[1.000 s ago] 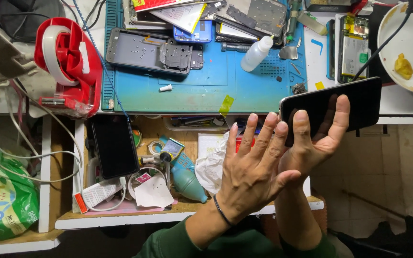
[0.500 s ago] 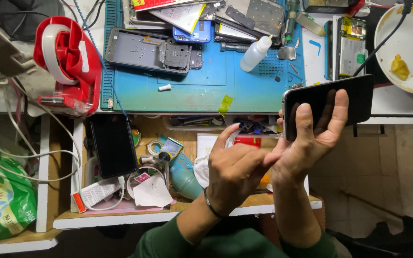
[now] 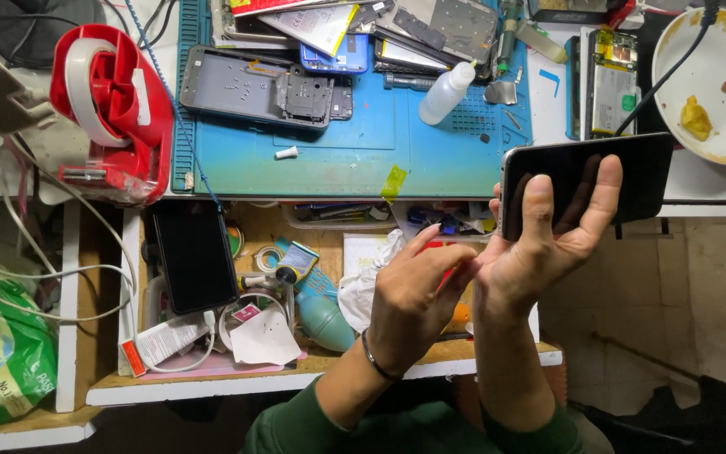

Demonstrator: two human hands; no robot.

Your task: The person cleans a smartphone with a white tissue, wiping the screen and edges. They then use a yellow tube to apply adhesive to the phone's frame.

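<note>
right hand (image 3: 548,244) still gripping black phone (image 3: 586,181), left hand (image 3: 418,290) now curled, fingertips at right palm, earlier fingers splayed

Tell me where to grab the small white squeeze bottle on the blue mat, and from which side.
Take the squeeze bottle around its wide round body, fingers closing from above across the two long sides. It lies tilted on the blue mat, nozzle pointing up-right toward the metal parts, so the slim neck gives less hold and that end looks crowded.

Two hands (image 3: 497,269), two dark phones (image 3: 586,181), one red tape dispenser (image 3: 111,109), one white bottle (image 3: 447,92), one dirty bowl (image 3: 707,84).
</note>
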